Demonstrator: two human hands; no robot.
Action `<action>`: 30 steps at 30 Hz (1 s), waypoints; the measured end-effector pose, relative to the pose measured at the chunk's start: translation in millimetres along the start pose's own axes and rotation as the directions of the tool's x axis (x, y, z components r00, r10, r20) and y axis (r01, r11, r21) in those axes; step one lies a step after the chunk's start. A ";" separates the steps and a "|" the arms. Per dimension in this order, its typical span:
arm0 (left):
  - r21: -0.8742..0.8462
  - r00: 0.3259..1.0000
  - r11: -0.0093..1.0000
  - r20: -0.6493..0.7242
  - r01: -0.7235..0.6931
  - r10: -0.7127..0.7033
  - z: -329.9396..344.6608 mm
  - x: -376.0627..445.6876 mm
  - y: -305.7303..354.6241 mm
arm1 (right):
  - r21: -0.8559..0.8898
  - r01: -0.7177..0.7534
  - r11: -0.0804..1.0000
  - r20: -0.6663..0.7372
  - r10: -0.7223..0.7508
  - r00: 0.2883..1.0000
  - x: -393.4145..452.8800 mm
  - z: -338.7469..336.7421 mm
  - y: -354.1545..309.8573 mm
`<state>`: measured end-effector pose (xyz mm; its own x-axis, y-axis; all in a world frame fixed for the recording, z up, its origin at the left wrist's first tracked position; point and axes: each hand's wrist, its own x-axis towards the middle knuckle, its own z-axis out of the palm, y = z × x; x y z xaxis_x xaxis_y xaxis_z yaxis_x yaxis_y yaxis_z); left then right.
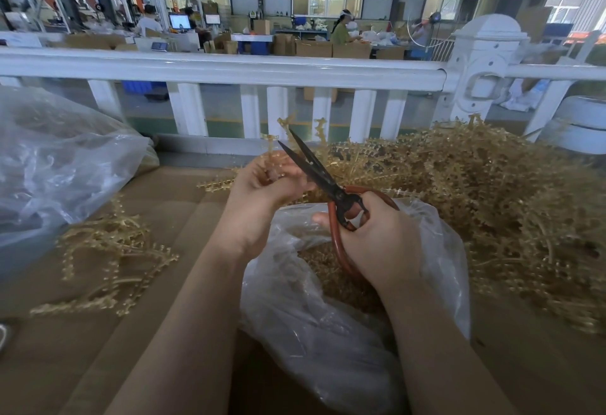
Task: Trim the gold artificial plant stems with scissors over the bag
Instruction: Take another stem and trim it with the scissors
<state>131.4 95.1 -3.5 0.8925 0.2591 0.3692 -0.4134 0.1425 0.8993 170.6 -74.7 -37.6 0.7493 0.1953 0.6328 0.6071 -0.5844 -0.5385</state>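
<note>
While left hand [262, 181] pinches gold stem [270, 152] over bag [295, 300], right hand [377, 237] grips scissors [314, 168], blades apart. Stem prob. light, springy plastic; hold nr cut end.

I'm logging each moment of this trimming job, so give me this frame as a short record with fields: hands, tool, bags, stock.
left hand: left hand pinches a gold stem, held upright above the bag
right hand: right hand grips the red handles of the scissors
scissors: blades slightly parted, tips pointing up and away, beside the stem
open plastic bag: below both hands, gold pieces inside
untrimmed pile: large heap of gold stems on the right
loose stems: on the cardboard surface, left
second plastic bag: far left
backdrop: white railing
</note>
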 end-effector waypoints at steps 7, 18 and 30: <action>-0.124 0.991 0.983 0.020 0.136 -0.134 -2.1 -4.3 3.4 | 0.020 0.026 0.999 -0.024 -0.025 0.999 -0.1 2.2 2.8; -0.050 0.997 0.996 0.011 0.073 -0.072 -0.5 -3.9 2.2 | -0.045 -0.015 0.999 0.029 0.017 0.999 1.4 1.0 2.1; 0.039 0.995 0.997 -0.082 0.061 -0.058 3.8 -2.1 2.3 | -0.109 -0.010 0.994 0.039 0.014 0.999 1.1 -1.2 0.8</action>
<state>129.2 91.2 -1.4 0.8973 0.3275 0.2960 -0.3506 0.1212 0.9287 171.5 -76.0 -36.7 0.7676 0.2179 0.6028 0.5673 -0.6688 -0.4806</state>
